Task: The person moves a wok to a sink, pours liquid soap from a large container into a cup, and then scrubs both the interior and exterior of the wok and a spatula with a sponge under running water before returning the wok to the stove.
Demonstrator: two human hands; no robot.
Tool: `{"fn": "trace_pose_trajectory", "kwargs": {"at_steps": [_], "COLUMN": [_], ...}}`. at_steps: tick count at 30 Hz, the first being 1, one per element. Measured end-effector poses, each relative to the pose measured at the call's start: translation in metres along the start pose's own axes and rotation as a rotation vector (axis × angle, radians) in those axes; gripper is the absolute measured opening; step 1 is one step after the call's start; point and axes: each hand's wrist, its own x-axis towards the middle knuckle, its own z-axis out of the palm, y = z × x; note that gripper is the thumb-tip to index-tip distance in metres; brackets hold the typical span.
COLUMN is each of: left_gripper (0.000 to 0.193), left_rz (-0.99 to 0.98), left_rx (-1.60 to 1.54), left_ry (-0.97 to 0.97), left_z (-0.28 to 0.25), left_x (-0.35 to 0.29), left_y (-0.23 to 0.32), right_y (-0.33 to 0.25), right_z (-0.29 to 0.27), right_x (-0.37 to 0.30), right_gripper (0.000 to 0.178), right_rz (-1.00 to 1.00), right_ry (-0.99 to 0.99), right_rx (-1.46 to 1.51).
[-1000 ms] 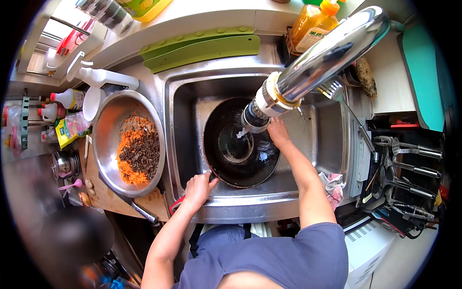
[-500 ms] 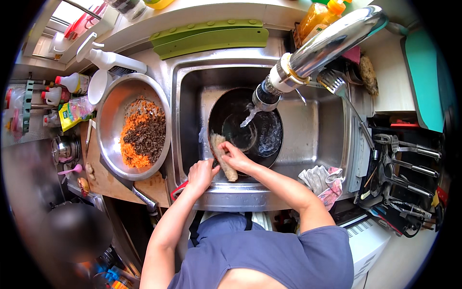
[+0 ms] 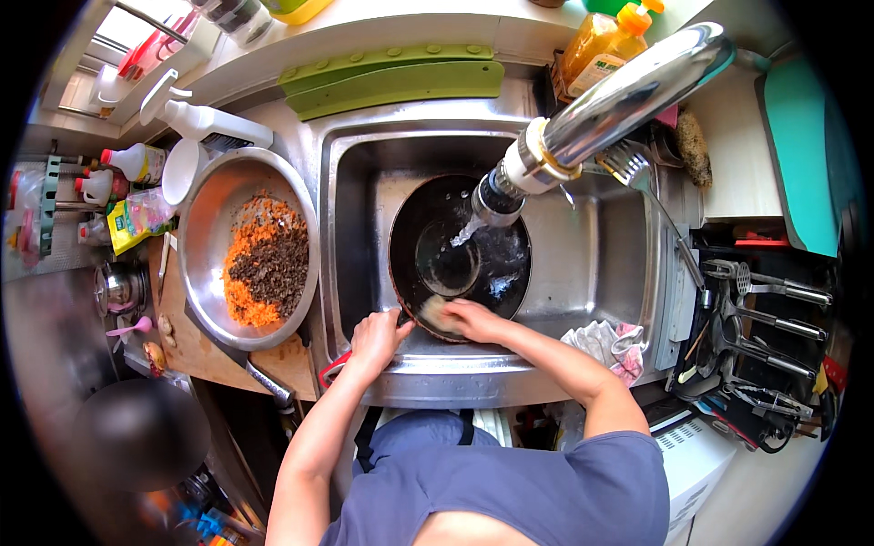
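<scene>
A round black frying pan [image 3: 452, 259] lies tilted in the steel sink, under a running stream of water [image 3: 467, 230]. My left hand [image 3: 376, 338] is closed around its handle at the near left, where a bit of red shows under the wrist. In my right hand [image 3: 475, 321] is a pale, fibrous loofah [image 3: 437, 314], pressed against the near inside wall of the pan. The fingers curl over it and partly hide it. Some water shines on the pan's dark surface.
The chrome faucet [image 3: 610, 96] reaches in over the sink [image 3: 583, 246] from the upper right. At the left stands a steel bowl [image 3: 196, 232] with shredded orange and dark brown food. A crumpled cloth [image 3: 605, 346] hangs on the sink's front right rim. Utensils [image 3: 774, 318] hang farther right.
My right hand has moved slightly right and down into the pan with the loofah, which now lies against the inner wall instead of across the rim. My left hand keeps its grip.
</scene>
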Motion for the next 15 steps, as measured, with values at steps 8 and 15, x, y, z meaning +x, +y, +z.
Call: {"fn": "trace_pose_trajectory", "kwargs": {"at_steps": [8,15], "left_gripper": [0.041,0.041], "left_rz": [0.009,0.028], "left_rx": [0.022,0.024], "left_ry": [-0.039,0.012], "left_z": [-0.005,-0.001], "left_x": [0.001,-0.001], "left_y": [0.005,0.001], "right_y": [0.07,0.06], "right_z": [-0.127,-0.067], "right_x": [0.034,0.008], "right_gripper": [0.018,0.039], "right_rz": [-0.004,0.296], "right_ry": [0.356,0.223], "right_rx": [-1.199,-0.984]}}
